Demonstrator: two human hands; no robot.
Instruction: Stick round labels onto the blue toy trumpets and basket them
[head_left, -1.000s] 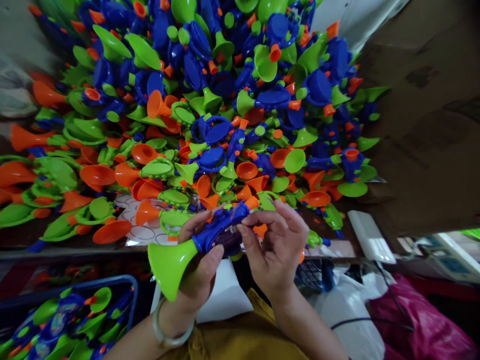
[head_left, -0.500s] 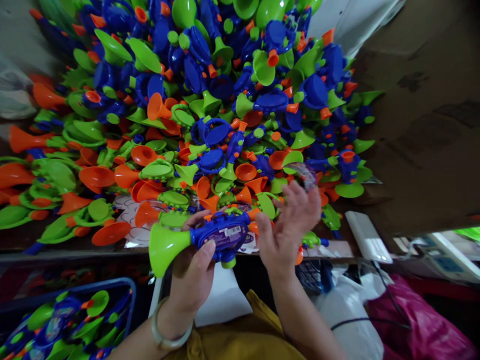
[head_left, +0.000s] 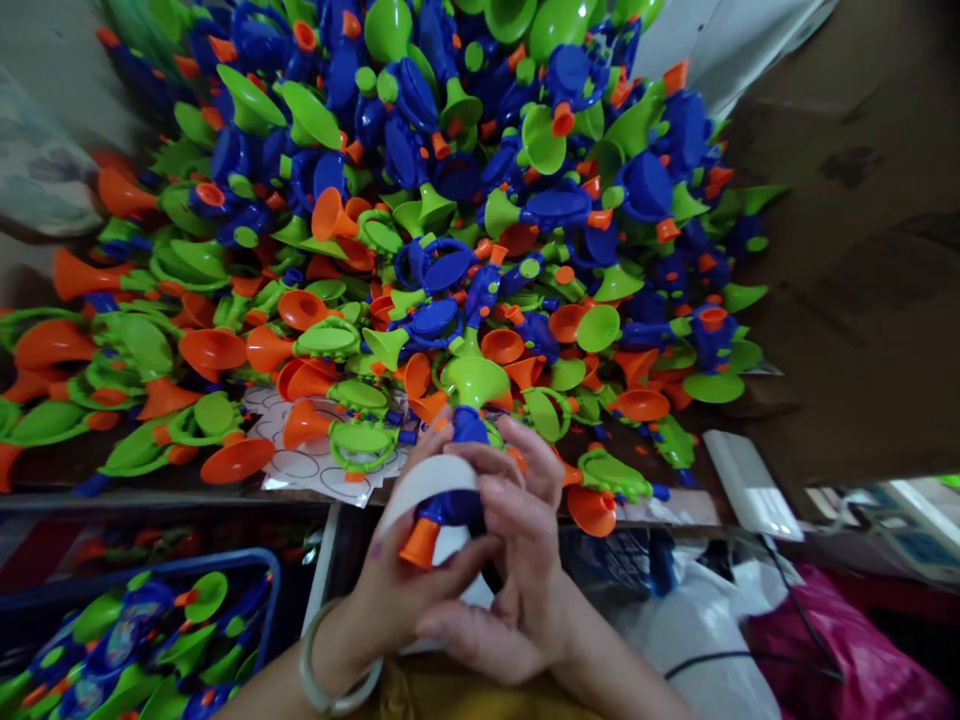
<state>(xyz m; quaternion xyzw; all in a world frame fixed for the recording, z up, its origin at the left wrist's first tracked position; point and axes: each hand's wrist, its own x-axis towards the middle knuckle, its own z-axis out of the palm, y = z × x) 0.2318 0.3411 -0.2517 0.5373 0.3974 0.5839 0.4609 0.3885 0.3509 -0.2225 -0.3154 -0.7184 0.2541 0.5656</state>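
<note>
Close in front of me, my left hand [head_left: 397, 575] grips a toy trumpet [head_left: 459, 508] with a blue body. Its green bell [head_left: 475, 380] points away from me and its orange mouthpiece [head_left: 420, 543] toward me. A curved sticker [head_left: 427, 478], white side up, lies across the trumpet's near side. My right hand [head_left: 525, 545] has its fingertips at the sticker's right end, against the trumpet, with its fingers bent. How much of the sticker touches the body, I cannot tell.
A big heap of toy trumpets [head_left: 442, 270] covers the table. A blue crate [head_left: 276, 600] with labelled trumpets stands lower left. Printed sheets [head_left: 307, 470] lie at the table's front edge. On the right are a white power strip [head_left: 752, 487], cardboard [head_left: 847, 300] and plastic bags [head_left: 709, 620].
The trumpet has turned so that its bell points away and its mouthpiece toward me. My right hand has come down and left to it with the sticker.
</note>
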